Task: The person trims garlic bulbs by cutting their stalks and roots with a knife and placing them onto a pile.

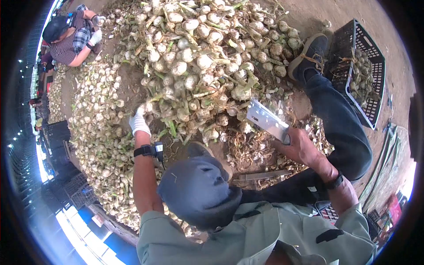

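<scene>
My right hand (300, 145) grips a cleaver (267, 119) by its handle; the broad metal blade points up and left over loose husks and trimmings. My left hand (140, 122), in a white glove, is at the left edge of a big heap of garlic bulbs (190, 57) with stems and roots on. Its fingers are closed around a garlic bulb (146, 107), partly hidden by the glove. On the left, a second spread of garlic bulbs (97, 119) looks cleaner and short-stemmed.
A black plastic crate (375, 57) with small bulbs stands at the right, beside my shoe (311, 57). Another person (73, 37) in a cap and gloves crouches at the upper left. Dark crates (77, 190) stand at the left. Husks (254, 152) lie between my legs.
</scene>
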The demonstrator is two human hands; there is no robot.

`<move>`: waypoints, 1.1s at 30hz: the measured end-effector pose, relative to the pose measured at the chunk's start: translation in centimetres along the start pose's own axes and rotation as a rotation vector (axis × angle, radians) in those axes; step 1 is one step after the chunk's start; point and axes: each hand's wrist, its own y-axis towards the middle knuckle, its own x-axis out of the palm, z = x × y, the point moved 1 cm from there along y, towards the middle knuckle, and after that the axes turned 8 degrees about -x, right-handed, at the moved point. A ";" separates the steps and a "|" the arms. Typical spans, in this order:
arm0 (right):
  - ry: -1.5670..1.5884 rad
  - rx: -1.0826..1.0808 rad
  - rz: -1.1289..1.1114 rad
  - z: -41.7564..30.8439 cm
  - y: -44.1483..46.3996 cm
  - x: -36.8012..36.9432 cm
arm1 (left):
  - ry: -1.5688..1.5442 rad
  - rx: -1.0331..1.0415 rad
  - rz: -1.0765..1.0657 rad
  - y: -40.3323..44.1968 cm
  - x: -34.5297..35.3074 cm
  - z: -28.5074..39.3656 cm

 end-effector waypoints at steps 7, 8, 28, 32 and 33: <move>0.059 0.147 -0.128 2.1 -1.7 -1.8 | 0.272 0.324 -0.695 -14.1 12.8 10.4; -0.102 0.066 -0.107 3.6 -1.8 -0.8 | 0.348 0.302 -0.809 -17.6 16.1 12.1; -0.107 -0.209 0.065 6.7 -4.6 -1.4 | 0.290 0.278 -0.980 -30.6 27.1 14.2; -0.060 -0.208 0.031 5.4 -5.5 -2.6 | 0.486 0.461 -0.771 -26.7 20.9 15.5; -0.065 -0.211 0.024 5.1 -5.5 -2.6 | 0.397 0.256 -0.927 -25.7 19.6 16.2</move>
